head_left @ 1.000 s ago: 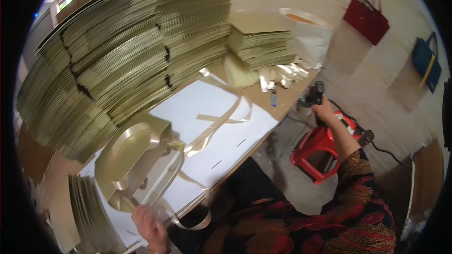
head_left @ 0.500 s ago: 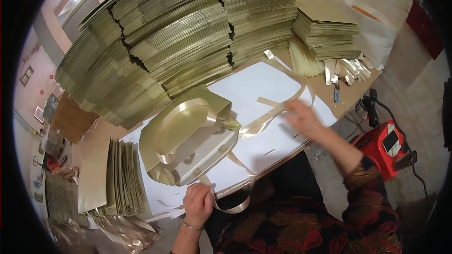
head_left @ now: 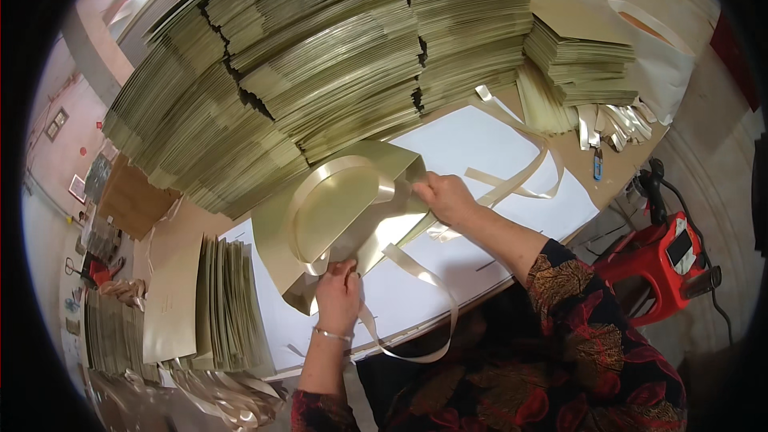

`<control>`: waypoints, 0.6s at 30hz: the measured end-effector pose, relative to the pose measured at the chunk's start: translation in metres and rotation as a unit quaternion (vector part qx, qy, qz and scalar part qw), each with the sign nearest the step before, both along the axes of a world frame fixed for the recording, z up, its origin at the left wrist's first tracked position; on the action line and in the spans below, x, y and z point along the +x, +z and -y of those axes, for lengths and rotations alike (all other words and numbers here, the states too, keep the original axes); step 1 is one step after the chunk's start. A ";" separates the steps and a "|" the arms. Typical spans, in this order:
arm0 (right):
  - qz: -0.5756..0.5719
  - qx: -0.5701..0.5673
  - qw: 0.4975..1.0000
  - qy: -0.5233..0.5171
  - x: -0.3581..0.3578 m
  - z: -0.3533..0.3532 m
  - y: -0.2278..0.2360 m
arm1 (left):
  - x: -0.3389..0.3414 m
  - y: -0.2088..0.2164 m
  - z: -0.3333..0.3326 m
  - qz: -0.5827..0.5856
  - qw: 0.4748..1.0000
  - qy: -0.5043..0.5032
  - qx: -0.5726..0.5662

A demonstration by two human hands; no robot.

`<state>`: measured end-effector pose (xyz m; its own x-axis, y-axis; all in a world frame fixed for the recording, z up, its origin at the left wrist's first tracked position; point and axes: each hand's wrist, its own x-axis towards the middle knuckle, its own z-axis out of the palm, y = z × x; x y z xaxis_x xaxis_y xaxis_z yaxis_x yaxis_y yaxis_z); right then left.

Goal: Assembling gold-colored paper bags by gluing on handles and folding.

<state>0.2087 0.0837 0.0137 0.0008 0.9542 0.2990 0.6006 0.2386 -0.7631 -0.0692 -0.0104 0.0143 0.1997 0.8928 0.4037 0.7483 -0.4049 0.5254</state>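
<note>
An olive-gold paper bag lies on its side on a white sheet, its mouth toward me. A cream ribbon handle arches over its upper panel. From the near panel a second ribbon loop hangs past the table's front edge. My left hand is closed on the bag's near-left edge, fingertips partly hidden. At the right side edge, my right hand grips the bag's folded side. Beyond that hand, a loose cream ribbon trails across the sheet.
Tall stacks of flat olive bags wall off the back. More flat bags stand at left, with ribbons below. At right are a smaller stack, cut ribbons, a blue-handled tool and a red stool.
My right hand has left the loose ribbon and moved left onto the bag's edge. My left hand has moved up to the bag's near-left edge. The bag's mouth has shifted and narrowed.
</note>
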 end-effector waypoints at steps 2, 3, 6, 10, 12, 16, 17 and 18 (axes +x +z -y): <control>0.076 0.018 0.995 -0.056 0.005 0.005 -0.004 | -0.006 0.001 -0.011 -0.013 0.997 0.009 -0.069; 0.044 0.010 0.999 -0.025 0.004 0.011 -0.006 | -0.006 0.003 -0.015 -0.028 0.988 0.024 -0.149; 0.283 0.040 0.958 -0.008 -0.002 0.019 -0.006 | 0.007 0.017 -0.026 -0.102 0.990 0.005 -0.102; 0.298 -0.001 0.955 -0.013 -0.010 0.017 -0.011 | 0.072 0.023 -0.051 -0.140 0.957 -0.161 -0.198; 0.312 0.009 0.950 -0.026 -0.011 0.016 -0.015 | 0.096 0.015 -0.056 -0.177 0.933 -0.177 -0.260; 0.322 0.028 0.945 -0.044 -0.007 0.015 -0.022 | 0.093 0.003 -0.062 -0.197 0.921 -0.209 -0.263; 0.305 0.014 0.952 -0.034 -0.006 0.015 -0.023 | 0.082 0.004 -0.061 -0.136 0.914 -0.234 -0.300; 0.306 0.007 0.952 -0.026 -0.006 0.015 -0.023 | 0.069 0.006 -0.059 -0.088 0.902 -0.247 -0.342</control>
